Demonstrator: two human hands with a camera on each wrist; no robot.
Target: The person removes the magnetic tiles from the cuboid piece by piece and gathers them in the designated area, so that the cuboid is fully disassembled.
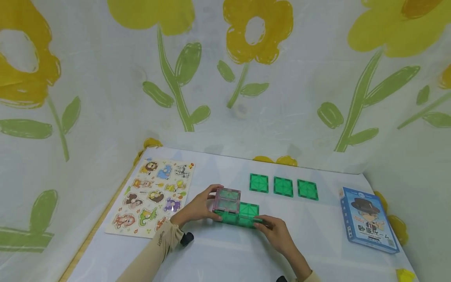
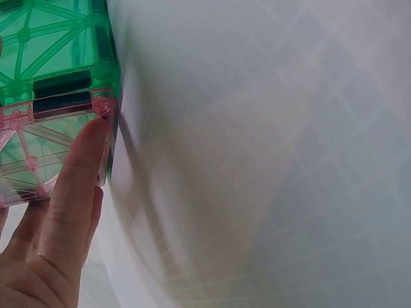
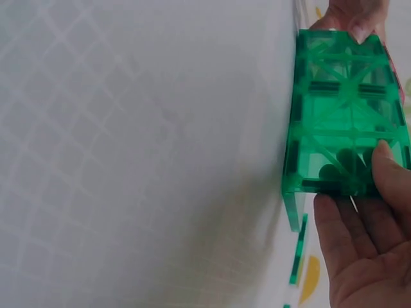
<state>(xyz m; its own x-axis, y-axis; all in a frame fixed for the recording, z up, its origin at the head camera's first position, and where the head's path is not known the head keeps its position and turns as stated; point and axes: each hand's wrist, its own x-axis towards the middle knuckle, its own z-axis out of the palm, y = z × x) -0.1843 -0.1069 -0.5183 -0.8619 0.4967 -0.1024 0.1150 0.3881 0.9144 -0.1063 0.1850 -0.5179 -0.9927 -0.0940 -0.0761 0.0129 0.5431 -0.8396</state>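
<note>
1. Starting at the left of the desk (image 1: 218, 258), we find the puzzle board (image 1: 144, 205) with its animal pictures, near the left hand.
2. Next we come to the left hand (image 1: 199, 205), gripping the left end of the green block (image 1: 237, 219): 1 finger lies along the pink tile (image 1: 228, 200), and the thumb is at the near side.
3. Between the 2 hands sits the green block, low in front of the person. We read its long axis as running side to side, roughly along the desk's far edge, so each of the hands has 1 end. The pink tile covers the left part as we look down; we cannot tell how it joins the green.
4. Right of that, the right hand (image 1: 276, 234) pinches the block's right end, thumb on 1 face and fingers showing through the green from the other side.
5. Beyond the block and to its right, 3 loose green tiles (image 1: 283, 187) lie in a row, apart from each other. We judge this the relation that matters most: the right hand is the nearer to them.
6. Farthest right we see the blue box (image 1: 368, 219), well apart from both hands.
</note>
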